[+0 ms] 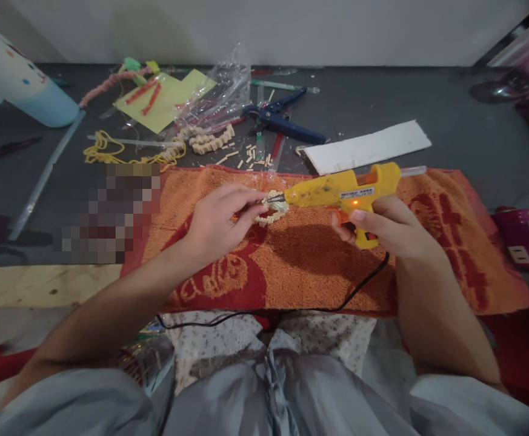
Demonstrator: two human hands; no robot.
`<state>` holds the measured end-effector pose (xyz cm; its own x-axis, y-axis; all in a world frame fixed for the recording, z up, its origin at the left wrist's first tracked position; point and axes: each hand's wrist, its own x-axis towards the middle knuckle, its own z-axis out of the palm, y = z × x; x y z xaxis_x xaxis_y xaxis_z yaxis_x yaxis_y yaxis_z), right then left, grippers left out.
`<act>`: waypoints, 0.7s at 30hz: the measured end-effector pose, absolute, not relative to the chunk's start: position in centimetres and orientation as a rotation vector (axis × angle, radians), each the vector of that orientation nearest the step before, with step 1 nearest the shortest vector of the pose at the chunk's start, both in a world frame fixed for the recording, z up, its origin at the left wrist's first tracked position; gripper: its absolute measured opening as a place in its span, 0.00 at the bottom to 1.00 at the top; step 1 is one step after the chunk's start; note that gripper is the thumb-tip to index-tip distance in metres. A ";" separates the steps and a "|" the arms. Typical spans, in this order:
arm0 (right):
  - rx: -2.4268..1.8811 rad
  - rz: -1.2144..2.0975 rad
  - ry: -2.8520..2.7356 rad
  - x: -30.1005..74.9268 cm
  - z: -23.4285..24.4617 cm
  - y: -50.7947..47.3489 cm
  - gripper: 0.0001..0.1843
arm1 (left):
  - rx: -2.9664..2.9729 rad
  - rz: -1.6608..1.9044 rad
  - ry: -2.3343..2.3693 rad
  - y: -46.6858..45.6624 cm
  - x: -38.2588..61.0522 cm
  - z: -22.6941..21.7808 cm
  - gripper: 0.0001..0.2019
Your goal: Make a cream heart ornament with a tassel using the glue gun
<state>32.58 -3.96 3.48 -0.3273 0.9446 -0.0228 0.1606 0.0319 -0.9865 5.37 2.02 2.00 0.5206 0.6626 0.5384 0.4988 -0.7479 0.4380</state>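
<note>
My right hand [391, 227] is wrapped around the handle of a yellow hot glue gun [332, 189], fingers at its orange trigger. An orange light glows on the gun's side, and a clear glue stick [413, 171] pokes out of its back. The metal nozzle points left and meets a small ring of pale wooden pieces [266, 221]. My left hand [223, 218] pinches the left side of this ring between thumb and fingers. Both hands are above an orange and red towel [323, 260]; the black cord hangs from the gun's handle toward the towel's front edge.
Behind the towel lie blue-handled cutters [286, 118], a white strip [368, 145], cut wooden bits [255, 157], a curved wooden-piece chain [212, 140], yellow string [109, 150], yellow paper [159, 100] and clear plastic [228, 85]. A dotted cup [50, 103] is at left, a purple object [525, 237] at right.
</note>
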 end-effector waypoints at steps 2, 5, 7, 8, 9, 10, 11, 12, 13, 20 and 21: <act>-1.145 1.368 -1.557 32.6 3.5 -4.0 0.19 | 2.533 1.019 1.000 2.0 5.3 2.0 0.08; -1.134 1.380 -1.544 32.6 3.5 -4.1 0.18 | 2.537 0.981 1.029 2.0 5.3 2.0 0.08; -1.133 1.390 -1.552 32.5 3.5 -4.1 0.18 | 2.541 0.978 1.035 2.0 5.4 2.0 0.08; -1.137 1.389 -1.554 32.4 3.5 -4.1 0.19 | 2.542 0.981 1.037 1.9 5.4 2.0 0.08; -1.141 1.387 -1.555 32.3 3.5 -4.1 0.19 | 2.542 0.986 1.038 1.9 5.4 2.0 0.08; -1.145 1.382 -1.549 32.2 3.5 -4.0 0.19 | 2.542 0.991 1.039 1.9 5.4 2.0 0.08; -1.150 1.378 -1.542 32.2 3.5 -4.0 0.20 | 2.542 0.996 1.037 1.9 5.5 2.0 0.08; -1.153 1.377 -1.536 32.1 3.5 -4.0 0.20 | 2.542 1.001 1.036 1.8 5.5 2.0 0.08; -1.155 1.377 -1.532 32.1 3.5 -4.0 0.20 | 2.542 1.000 1.036 1.8 5.5 2.0 0.08; -1.150 1.367 -1.565 32.7 3.5 -4.1 0.19 | 2.538 0.989 1.039 1.8 5.4 2.2 0.08; -1.140 1.367 -1.573 32.7 3.5 -4.1 0.19 | 2.537 0.995 1.034 1.9 5.4 2.2 0.08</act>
<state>32.73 -4.10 3.51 -0.3243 0.9458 -0.0159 0.1480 0.0341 -0.9884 5.40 1.87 2.15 0.5216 0.6865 0.5067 0.5329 -0.7259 0.4349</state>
